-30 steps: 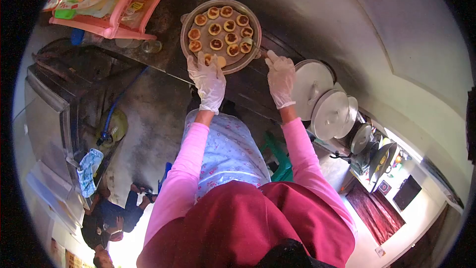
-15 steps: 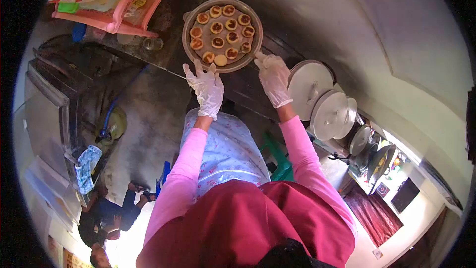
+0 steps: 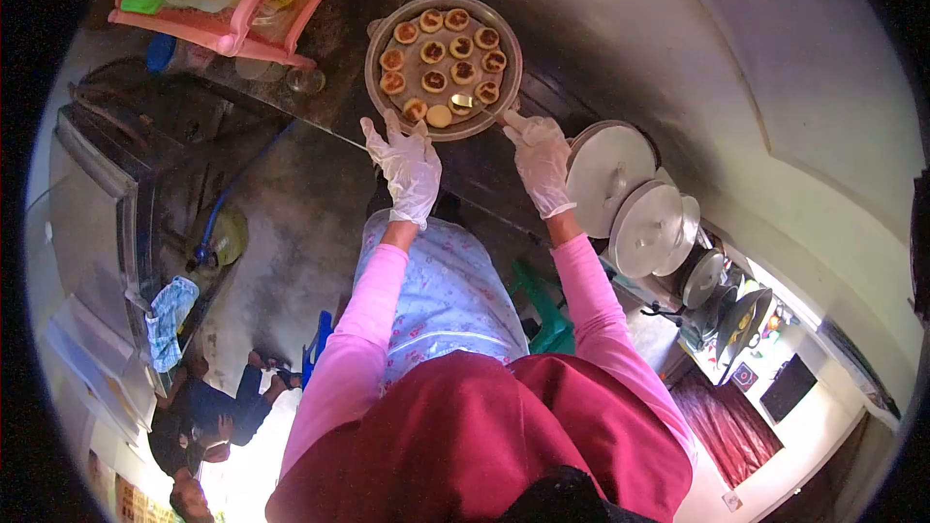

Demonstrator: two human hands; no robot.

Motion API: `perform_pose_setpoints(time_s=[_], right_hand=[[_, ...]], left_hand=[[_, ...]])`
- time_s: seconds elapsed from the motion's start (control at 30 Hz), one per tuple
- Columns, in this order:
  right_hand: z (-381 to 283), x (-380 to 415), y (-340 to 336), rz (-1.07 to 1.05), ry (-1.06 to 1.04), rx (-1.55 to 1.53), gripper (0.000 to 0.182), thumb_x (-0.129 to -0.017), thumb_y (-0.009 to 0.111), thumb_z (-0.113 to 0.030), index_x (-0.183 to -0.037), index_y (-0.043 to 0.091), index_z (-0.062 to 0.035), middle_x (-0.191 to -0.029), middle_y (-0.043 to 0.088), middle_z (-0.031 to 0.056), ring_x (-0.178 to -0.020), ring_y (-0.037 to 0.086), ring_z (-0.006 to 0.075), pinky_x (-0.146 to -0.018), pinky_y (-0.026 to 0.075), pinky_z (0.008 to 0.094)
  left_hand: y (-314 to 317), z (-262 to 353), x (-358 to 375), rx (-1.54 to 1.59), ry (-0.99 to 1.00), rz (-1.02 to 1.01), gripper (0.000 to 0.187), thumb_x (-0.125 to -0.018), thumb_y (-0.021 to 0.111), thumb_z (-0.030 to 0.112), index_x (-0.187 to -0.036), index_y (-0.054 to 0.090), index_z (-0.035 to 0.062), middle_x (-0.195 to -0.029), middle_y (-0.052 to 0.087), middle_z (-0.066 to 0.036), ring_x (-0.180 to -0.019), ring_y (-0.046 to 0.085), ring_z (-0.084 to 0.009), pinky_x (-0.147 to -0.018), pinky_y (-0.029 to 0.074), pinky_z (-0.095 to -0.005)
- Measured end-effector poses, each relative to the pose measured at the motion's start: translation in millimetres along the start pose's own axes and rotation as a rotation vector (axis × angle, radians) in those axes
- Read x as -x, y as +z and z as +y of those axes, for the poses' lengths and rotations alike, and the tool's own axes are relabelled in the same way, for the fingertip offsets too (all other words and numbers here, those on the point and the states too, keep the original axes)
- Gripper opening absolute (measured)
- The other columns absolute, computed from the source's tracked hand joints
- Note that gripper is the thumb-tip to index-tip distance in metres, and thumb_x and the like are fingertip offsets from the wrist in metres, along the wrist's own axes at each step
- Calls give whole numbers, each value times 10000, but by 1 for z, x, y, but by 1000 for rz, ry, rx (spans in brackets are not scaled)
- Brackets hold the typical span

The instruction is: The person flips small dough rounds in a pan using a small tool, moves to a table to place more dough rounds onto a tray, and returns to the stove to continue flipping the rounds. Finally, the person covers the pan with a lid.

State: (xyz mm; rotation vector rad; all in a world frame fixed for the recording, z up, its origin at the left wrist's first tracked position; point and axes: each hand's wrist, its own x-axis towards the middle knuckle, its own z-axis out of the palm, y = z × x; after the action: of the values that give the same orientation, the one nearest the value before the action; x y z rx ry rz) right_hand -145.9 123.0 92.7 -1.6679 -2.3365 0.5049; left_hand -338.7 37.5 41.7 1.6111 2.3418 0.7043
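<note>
A round pan holds several small round cakes with browned tops; one near its front rim is pale. My left hand, in a clear glove, has its fingers spread by the pan's front left edge. My right hand, gloved too, is closed at the front right rim around the handle end of a small tool. The tool's shiny blade lies over a cake at the lower right of the pan.
Large metal lids stand along the wall at right. A pink rack with packets is at upper left, with a glass jar below it. Another person sits at lower left.
The shiny blade now shows over a cake at the pan's lower right, where it was not clearly visible before. The pan and both hands appear slightly further right in view.
</note>
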Motion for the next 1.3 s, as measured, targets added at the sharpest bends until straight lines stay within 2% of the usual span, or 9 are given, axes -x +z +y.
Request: perform_pose_setpoints(time_s=[0.17, 0.3, 0.4, 0.57, 0.7, 0.8, 1.07, 1.2, 1.3], right_hand=[[-16, -22, -1, 1, -257, 133, 273, -768, 629, -40, -1020, 681, -131, -864, 645, 100, -859, 617, 317, -731, 476, 457], [-16, -55, -1, -164, -376, 256, 117, -799, 596, -65, -884, 672, -90, -851, 639, 93, -898, 615, 300, -837, 466, 451], [-20, -89, -10, -2, -665, 256, 148, -806, 597, -80, -908, 705, -85, -816, 655, 103, -820, 633, 301, -727, 447, 428], [4, -120, 16, 126, -960, 159, 117, -807, 624, -131, -817, 729, -80, -820, 689, 132, -833, 675, 284, -761, 479, 445], [-1, -126, 28, -354, -541, 383, 152, -845, 638, -178, -870, 763, -96, -752, 683, 159, -697, 679, 358, -694, 531, 440], [6, -97, 37, -331, -453, 153, 109, -770, 642, -87, -800, 744, -111, -772, 691, 118, -759, 667, 346, -701, 506, 482], [5, -25, 26, -384, 281, -377, 238, -895, 691, -297, -1033, 763, -117, -960, 743, 108, -934, 688, 314, -809, 527, 435], [9, -9, 31, -390, 570, -829, 296, -925, 659, -283, -1060, 748, -36, -885, 728, 92, -818, 667, 161, -750, 507, 266], [-8, -14, 7, -395, 657, -771, 268, -931, 649, -228, -1079, 742, -25, -868, 705, 71, -801, 630, 97, -707, 479, 219]], left_hand=[[2, -1, -4, 24, 34, 35, 288, -831, 694, 127, -1113, 745, 103, -1469, 474, -289, -1457, 175, -529, -1159, 213, -595], [0, -8, -4, 43, -4, 48, 310, -813, 690, 104, -1119, 740, 115, -1471, 471, -289, -1461, 162, -526, -1164, 194, -593], [6, -20, 1, 45, -7, 34, 322, -811, 685, 103, -1129, 734, 124, -1471, 466, -297, -1466, 143, -524, -1173, 167, -589], [3, -18, 1, 62, -48, 12, 322, -824, 673, 104, -1141, 730, 121, -1472, 460, -306, -1472, 128, -517, -1179, 143, -583], [0, -19, -1, 74, -69, 3, 333, -829, 666, 102, -1156, 726, 123, -1483, 450, -303, -1475, 130, -511, -1181, 143, -579], [-1, -23, -5, 69, -80, 13, 339, -831, 666, 101, -1164, 726, 133, -1487, 446, -303, -1476, 132, -509, -1181, 150, -577], [0, -25, -11, 60, -39, 20, 308, -823, 665, 77, -1111, 752, 142, -1479, 457, -299, -1457, 155, -533, -1173, 187, -579], [1, -17, -14, 71, -23, 23, 315, -816, 662, 66, -1106, 758, 144, -1475, 462, -297, -1447, 176, -537, -1174, 188, -587], [0, -14, -15, 128, -17, -15, 305, -852, 611, 95, -1124, 745, 57, -1538, 365, -303, -1462, 121, -541, -1173, 145, -606]])
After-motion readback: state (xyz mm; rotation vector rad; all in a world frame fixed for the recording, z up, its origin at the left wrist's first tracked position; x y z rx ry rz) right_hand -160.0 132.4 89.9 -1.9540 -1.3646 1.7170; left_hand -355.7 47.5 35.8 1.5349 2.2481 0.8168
